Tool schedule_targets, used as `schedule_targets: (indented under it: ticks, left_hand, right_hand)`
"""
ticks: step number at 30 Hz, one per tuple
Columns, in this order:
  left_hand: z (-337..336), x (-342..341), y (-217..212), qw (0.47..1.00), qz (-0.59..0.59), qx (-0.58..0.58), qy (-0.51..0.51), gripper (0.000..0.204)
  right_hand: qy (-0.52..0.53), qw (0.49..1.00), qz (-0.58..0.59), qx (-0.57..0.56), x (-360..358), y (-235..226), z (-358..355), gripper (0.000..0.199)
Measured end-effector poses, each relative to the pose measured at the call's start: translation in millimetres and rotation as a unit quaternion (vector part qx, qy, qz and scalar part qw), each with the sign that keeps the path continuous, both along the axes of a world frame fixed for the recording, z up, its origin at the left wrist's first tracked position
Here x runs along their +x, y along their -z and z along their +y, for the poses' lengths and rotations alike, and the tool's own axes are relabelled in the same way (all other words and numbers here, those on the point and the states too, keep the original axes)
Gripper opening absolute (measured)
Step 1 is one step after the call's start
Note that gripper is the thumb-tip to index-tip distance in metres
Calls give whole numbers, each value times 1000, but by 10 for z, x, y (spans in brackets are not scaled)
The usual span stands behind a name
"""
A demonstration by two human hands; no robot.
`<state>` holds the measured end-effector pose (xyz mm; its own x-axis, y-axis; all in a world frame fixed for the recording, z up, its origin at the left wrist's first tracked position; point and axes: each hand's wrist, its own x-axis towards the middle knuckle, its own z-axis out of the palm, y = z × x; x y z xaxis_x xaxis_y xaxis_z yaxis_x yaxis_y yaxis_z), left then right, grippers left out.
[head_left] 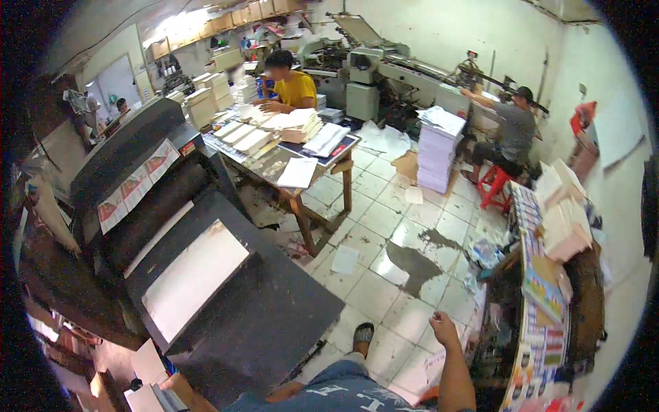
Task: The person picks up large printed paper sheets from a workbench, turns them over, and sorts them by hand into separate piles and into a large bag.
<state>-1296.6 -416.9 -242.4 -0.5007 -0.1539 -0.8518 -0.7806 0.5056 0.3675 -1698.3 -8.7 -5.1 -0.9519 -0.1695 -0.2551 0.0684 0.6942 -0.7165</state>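
Print shop, tiled floor (pixel 384 226) stained and littered with loose sheets. Large dark printing machine (pixel 226 302) at left, white paper stack (pixel 192 278) in its tray. Wooden table (pixel 288 165) beyond, piled with paper; one seated person there, another on a red stool (pixel 493 185) by a tall sheet pile (pixel 436 154). Right hand (pixel 445 328) raised, loosely curled, holding nothing, close to a cluttered bench of colour prints (pixel 542 323). Left hand (pixel 180 388) low beside the machine's near corner; grip cannot be made out.
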Motion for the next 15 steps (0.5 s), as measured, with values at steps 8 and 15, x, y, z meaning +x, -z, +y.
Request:
schedule_targets:
  ticks: [8, 15]
  left_hand:
    - [-415, -4392, -220, 939, 319, -114, 50, 56]
    - [-1069, -6349, -1294, 972, 158, -73, -160, 59]
  right_hand:
    - [-173, 940, 132, 263, -1801, 2533, 2066, 50]
    - [-89, 963, -171, 187, -2806, 1825, 1639, 37]
